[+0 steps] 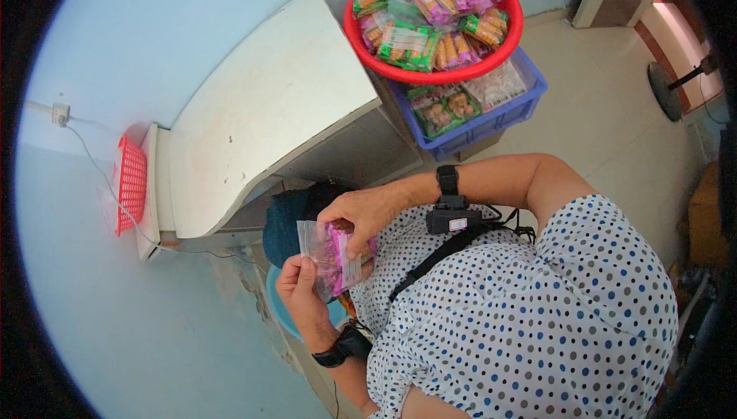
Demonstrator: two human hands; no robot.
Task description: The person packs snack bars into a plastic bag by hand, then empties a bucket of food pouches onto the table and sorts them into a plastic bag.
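Note:
A clear plastic zip bag [323,267] with purple-wrapped snack packets inside is held between both hands in front of the body. My left hand [302,294] pinches the bag's clear top edge between thumb and fingers. On the bag's other side, my right hand [367,216] grips it, with the thumb lying across the purple wrapping. A pale label strip shows beside that thumb. The fingers behind the bag are partly hidden. Both wrists wear black straps, and a small black box [453,221] sits near the right one.
A red basin [435,77] piled with bagged green and purple snack packs rests on a blue crate [480,131] holding more packages. A worn white cabinet [269,104] stands by the wall, near a red basket [132,185] and a cable. A light-blue tub [285,313] is below the hands.

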